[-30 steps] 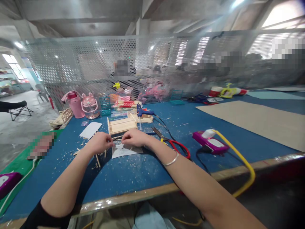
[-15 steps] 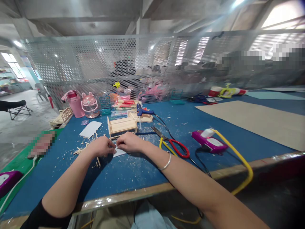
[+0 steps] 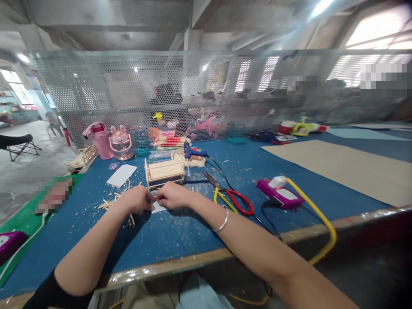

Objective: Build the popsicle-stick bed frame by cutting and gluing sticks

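Both hands are at work together near the middle of the blue surface (image 3: 180, 246), at the near side of a frame of pale wooden sticks (image 3: 165, 171). The left hand (image 3: 140, 198) and the right hand (image 3: 172, 195) have their fingers bent and their tips close together over a white sheet (image 3: 158, 208), which lies on the surface and is partly covered by them. Whether either hand grips the sheet or a small piece on it cannot be told, as the fingertips are obscured. A silvery bracelet (image 3: 222, 219) is worn on the right wrist. Loose wooden sticks (image 3: 109, 202) lie to the left, near the left hand, with pale scraps scattered about. A white card (image 3: 121, 175) lies flat on the far side of these. A blue glue gun (image 3: 195, 152) is noted at the right end of the frame. To the right of the right hand are a red handle (image 3: 252, 208) and a yellow handle (image 3: 228, 203), side by side; farther right is a purple power strip (image 3: 280, 194) with a yellow cord (image 3: 317, 210). At far left, a pink bottle (image 3: 103, 141) stands upright beside a second, clear-bodied pink bottle (image 3: 120, 141). A large tan sheet (image 3: 337, 169) covers part of the right side.
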Demonstrator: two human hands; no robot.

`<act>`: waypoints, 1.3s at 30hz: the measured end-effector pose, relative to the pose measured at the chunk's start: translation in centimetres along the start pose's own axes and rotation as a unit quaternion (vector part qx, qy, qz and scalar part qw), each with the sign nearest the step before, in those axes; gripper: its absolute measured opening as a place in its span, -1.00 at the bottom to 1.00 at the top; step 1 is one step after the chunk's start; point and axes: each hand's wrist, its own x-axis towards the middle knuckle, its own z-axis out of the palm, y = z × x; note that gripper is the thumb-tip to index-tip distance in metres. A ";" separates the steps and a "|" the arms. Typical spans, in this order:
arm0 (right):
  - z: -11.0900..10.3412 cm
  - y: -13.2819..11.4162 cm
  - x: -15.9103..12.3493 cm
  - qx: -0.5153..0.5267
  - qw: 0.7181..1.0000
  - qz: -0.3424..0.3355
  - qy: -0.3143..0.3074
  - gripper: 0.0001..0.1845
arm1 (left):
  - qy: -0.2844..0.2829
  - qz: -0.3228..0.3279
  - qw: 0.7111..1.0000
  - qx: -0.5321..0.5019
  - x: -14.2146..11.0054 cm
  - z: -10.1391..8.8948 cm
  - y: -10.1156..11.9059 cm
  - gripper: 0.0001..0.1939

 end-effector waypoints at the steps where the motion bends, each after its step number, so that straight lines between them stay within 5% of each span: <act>1: 0.0 -0.1 0.0 -0.004 1.000 0.014 0.007 -0.83 | 0.002 0.000 1.000 0.000 0.0 0.0 0.0 -0.68; 16: -0.8 -2.0 0.3 -0.172 0.983 -0.027 -0.051 -0.77 | -0.006 0.007 1.000 -0.023 0.2 0.2 -0.3 -0.77; 32: 0.6 -3.8 0.1 -0.190 0.980 0.027 -0.042 -0.76 | -0.008 0.012 1.000 -0.016 0.6 0.4 -0.4 -0.81; 39: -0.4 -2.2 0.0 -0.110 0.992 0.036 -0.044 -0.80 | -0.003 0.010 1.000 -0.020 0.5 0.3 -0.6 -0.77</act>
